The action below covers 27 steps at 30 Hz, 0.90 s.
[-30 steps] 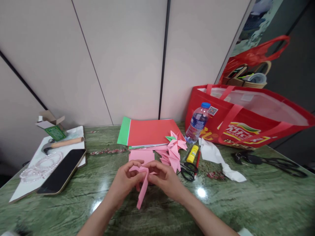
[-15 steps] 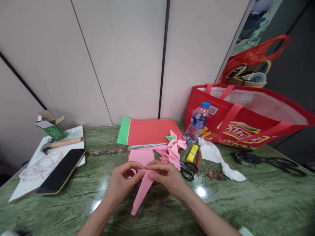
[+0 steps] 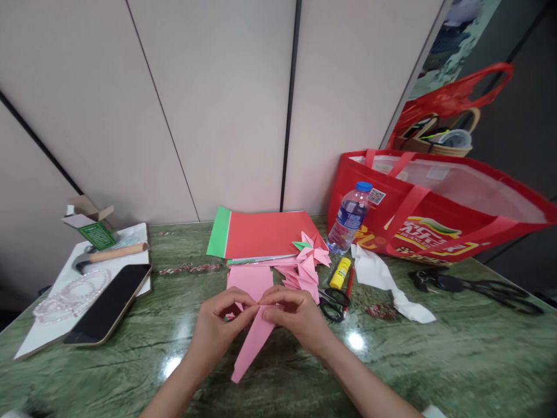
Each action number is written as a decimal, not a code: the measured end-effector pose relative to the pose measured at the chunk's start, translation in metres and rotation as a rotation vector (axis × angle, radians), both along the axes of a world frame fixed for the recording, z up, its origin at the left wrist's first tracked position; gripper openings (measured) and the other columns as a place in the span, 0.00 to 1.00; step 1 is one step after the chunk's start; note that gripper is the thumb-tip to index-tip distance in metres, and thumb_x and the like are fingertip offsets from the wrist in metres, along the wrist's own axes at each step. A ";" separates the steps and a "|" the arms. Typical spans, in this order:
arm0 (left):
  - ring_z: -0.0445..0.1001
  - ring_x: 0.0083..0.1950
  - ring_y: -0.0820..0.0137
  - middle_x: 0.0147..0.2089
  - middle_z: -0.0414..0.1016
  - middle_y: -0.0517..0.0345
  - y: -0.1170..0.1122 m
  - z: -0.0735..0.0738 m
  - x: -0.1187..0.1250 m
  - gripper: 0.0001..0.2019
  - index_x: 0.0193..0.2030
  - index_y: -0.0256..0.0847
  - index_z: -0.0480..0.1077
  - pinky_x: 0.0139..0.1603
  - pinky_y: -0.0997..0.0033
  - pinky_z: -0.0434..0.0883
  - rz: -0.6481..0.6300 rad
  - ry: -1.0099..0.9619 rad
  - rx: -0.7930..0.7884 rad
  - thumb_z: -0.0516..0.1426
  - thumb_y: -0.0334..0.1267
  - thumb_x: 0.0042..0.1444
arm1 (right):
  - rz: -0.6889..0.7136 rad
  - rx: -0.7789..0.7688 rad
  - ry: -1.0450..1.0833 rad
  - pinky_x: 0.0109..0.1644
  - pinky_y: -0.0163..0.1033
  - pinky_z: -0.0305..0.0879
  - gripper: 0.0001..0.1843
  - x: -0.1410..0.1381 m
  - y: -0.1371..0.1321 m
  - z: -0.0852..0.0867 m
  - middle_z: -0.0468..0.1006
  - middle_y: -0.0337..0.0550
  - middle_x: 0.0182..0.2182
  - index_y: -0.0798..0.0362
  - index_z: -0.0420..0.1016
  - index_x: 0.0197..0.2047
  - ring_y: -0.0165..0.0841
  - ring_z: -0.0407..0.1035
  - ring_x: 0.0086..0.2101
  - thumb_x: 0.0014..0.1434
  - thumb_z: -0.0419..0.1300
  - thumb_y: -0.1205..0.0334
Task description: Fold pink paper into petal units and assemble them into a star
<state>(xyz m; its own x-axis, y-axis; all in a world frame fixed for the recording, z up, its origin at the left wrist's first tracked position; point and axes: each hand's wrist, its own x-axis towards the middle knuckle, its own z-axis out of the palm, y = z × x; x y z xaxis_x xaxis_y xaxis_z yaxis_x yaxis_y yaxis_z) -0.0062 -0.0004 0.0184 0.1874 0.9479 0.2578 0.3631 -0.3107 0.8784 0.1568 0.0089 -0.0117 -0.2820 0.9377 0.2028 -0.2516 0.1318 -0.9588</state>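
The green marbled table [image 3: 478, 354] spans the lower half of the frame, and the red bag [image 3: 387, 215] fills much of the right side, its contents hard to make out. At the centre lies a stack of coloured sheets [image 3: 270, 232], red uppermost with a green edge. Below it, in the lower centre, the left hand [image 3: 220, 319] and right hand [image 3: 296, 316] meet over the table, thumbs and forefingers pinching the top of one folded pink strip [image 3: 255, 348], whose free end slants down and to the left. The step in hand looks like pressing or adjusting a fold at that pinched end; the next move seems to call for aligned edges and a light, firm pinch, since thin paper creases easily in the wrong place. The fingertips cover the very spot being worked, so how many layers lie there cannot be told. Behind the hands, pink paper [image 3: 251, 278] is partly covered, and beside the right hand the pointed pink pieces [image 3: 307, 281] overlap too closely to count. The black-handled scissors [image 3: 333, 302] have their blades mostly hidden. Smallest of all, a white scrap [image 3: 433, 411] is cut off at the bottom edge, unidentifiable.
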 end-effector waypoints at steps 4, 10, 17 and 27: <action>0.69 0.29 0.73 0.28 0.71 0.57 -0.001 -0.003 0.001 0.03 0.28 0.38 0.71 0.27 0.76 0.66 -0.030 0.025 0.088 0.58 0.35 0.49 | -0.062 0.046 -0.047 0.35 0.34 0.62 0.04 0.000 0.001 0.002 0.74 0.39 0.27 0.50 0.78 0.28 0.30 0.67 0.31 0.43 0.66 0.64; 0.70 0.31 0.72 0.30 0.71 0.56 0.000 -0.003 0.002 0.03 0.29 0.38 0.71 0.28 0.76 0.66 -0.078 0.031 0.098 0.56 0.33 0.50 | -0.092 0.070 -0.033 0.34 0.33 0.62 0.02 -0.001 0.002 0.002 0.73 0.39 0.26 0.52 0.77 0.26 0.30 0.66 0.30 0.45 0.65 0.65; 0.68 0.32 0.72 0.31 0.69 0.57 -0.001 0.003 0.001 0.03 0.31 0.38 0.72 0.30 0.76 0.65 -0.114 -0.002 0.067 0.58 0.35 0.50 | -0.111 0.071 -0.043 0.32 0.32 0.61 0.02 0.000 0.001 0.003 0.72 0.38 0.25 0.53 0.74 0.25 0.29 0.65 0.28 0.48 0.62 0.64; 0.68 0.29 0.74 0.28 0.69 0.59 0.000 -0.004 -0.001 0.03 0.31 0.40 0.72 0.27 0.78 0.65 -0.068 0.146 0.332 0.56 0.31 0.51 | -0.098 0.035 -0.070 0.33 0.34 0.66 0.06 -0.002 0.002 -0.001 0.73 0.40 0.28 0.54 0.74 0.28 0.30 0.67 0.31 0.46 0.63 0.61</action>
<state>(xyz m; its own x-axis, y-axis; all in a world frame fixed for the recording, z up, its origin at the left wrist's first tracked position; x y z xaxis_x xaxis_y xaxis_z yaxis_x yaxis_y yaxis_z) -0.0073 -0.0002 0.0149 0.3042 0.8015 0.5149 0.4457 -0.5974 0.6666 0.1552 0.0110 -0.0125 -0.2035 0.9542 0.2194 -0.1687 0.1866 -0.9678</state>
